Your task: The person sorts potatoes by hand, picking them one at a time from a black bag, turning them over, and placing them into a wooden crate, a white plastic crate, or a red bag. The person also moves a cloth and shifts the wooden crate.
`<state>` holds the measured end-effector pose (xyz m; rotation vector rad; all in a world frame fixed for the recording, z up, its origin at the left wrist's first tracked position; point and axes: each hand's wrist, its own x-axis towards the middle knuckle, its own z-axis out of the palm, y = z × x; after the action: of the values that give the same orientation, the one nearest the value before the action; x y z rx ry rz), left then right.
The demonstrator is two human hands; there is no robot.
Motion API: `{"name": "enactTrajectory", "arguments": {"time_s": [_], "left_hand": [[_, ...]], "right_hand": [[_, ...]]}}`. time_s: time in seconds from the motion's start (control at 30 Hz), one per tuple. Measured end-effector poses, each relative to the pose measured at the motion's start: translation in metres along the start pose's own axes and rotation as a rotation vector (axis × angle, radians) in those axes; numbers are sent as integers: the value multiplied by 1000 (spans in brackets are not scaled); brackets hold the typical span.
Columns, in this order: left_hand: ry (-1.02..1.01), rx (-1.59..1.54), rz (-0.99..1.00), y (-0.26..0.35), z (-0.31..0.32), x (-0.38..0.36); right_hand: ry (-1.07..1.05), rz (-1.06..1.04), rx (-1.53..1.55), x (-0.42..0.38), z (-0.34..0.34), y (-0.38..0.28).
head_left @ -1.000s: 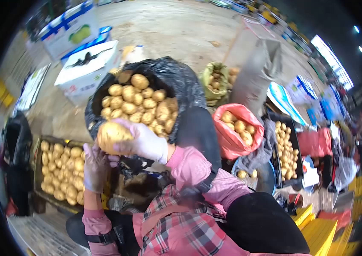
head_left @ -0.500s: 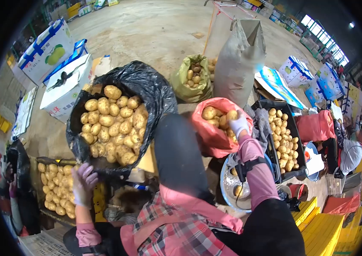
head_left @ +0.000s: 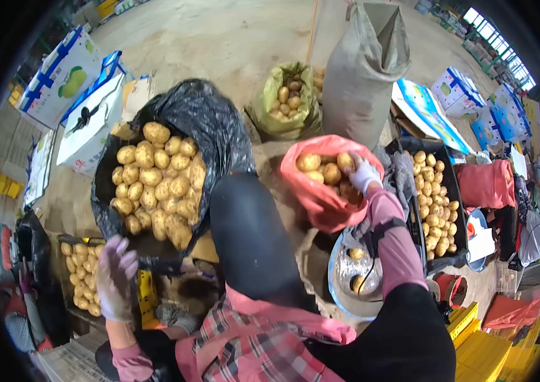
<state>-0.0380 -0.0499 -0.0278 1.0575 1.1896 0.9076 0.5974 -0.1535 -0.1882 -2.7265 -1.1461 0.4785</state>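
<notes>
My gloved right hand (head_left: 365, 174) reaches into the mouth of a red bag (head_left: 324, 207), its fingers closed around a potato (head_left: 346, 162) at the inner edge. Other potatoes (head_left: 331, 174) lie beside it in the bag. On the other side, my left hand (head_left: 117, 277), in a thin glove, is raised with its fingers apart and holds nothing. It hovers between a crate of potatoes (head_left: 80, 275) and a black plastic liner (head_left: 155, 262). That liner surrounds a large heap of potatoes (head_left: 155, 181).
A green sack (head_left: 263, 124) of potatoes and a tall grey sack (head_left: 356, 95) stand ahead. Right of the red bag are a black crate (head_left: 417, 219) of potatoes and a blue-rimmed basin (head_left: 340, 296) with potatoes in it. White cartons (head_left: 91, 137) stand left; yellow crates (head_left: 483, 347) lie lower right.
The view has shifted slightly. My left hand has lifted from the liner's edge, fingers more upright. My right hand stays at the red bag with the potato.
</notes>
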Motion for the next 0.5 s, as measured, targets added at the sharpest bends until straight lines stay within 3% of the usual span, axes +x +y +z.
{"name": "enactTrajectory", "arguments": {"time_s": [0.1,0.17,0.23,0.27,0.37,0.5], "left_hand": [[-190,-10,135,23,57,-8],[-210,64,193,34,72,-21],[-210,0,188,41,71,-38],[-215,-28,181,42,69,-45],[-180,17,167,34,53,-44],[-149,-154,87,29,32,-38]], "right_hand": [[118,32,-264,-5,10,-28],[195,31,-455,-17,25,-49],[238,-174,-241,-59,28,-71],[93,-211,-252,-73,37,-78],[-196,-105,-115,-87,69,-70],[-77,-192,51,-131,43,-53]]}}
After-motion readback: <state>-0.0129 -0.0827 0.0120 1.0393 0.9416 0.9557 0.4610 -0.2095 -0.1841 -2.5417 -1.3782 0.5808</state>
